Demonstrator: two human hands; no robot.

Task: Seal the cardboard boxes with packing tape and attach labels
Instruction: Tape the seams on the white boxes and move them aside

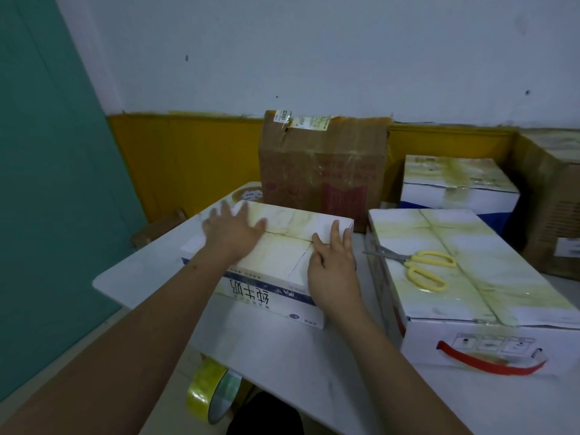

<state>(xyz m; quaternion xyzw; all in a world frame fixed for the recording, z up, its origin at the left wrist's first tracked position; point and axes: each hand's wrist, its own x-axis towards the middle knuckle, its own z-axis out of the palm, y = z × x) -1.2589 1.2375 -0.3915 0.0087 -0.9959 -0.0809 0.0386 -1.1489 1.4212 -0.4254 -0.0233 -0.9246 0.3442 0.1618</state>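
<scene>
Nearest the camera, a tape roll (pixel 211 391) of yellowish clear tape stands on edge below the near edge of the bench (pixel 282 356), tilted, with a dark shape just right of it that is too dim to make out.

Both bare forearms reach forward over the bench to the milk box (pixel 282 227), a flat white carton lying on the bench in the middle of the view, its top covered with yellowed tape and its flap seams showing as dark lines. The left hand (pixel 233 229) lies palm down on the far left part of the top, fingers (pixel 224 210) straight and spread, holding nothing; it is blurred. The right hand (pixel 334 262) rests flat on the near right part of the top, fingers (pixel 335 232) straight and pointing away along the right edge, likewise gripping nothing.

Just right of the milk box, with a narrow gap between, stands a larger white box (pixel 489 277), taped over its top, with a red handle (pixel 489 364) on its near side. Yellow-handled scissors (pixel 417 265) lie on its lid, blades pointing left.

Behind the milk box a brown box (pixel 320 171) stands upright, wrapped in clear tape, with labels (pixel 282 116) at its top edge. Farther right sits another white box (pixel 455 183), and a brown carton (pixel 555 199) at the edge.
</scene>
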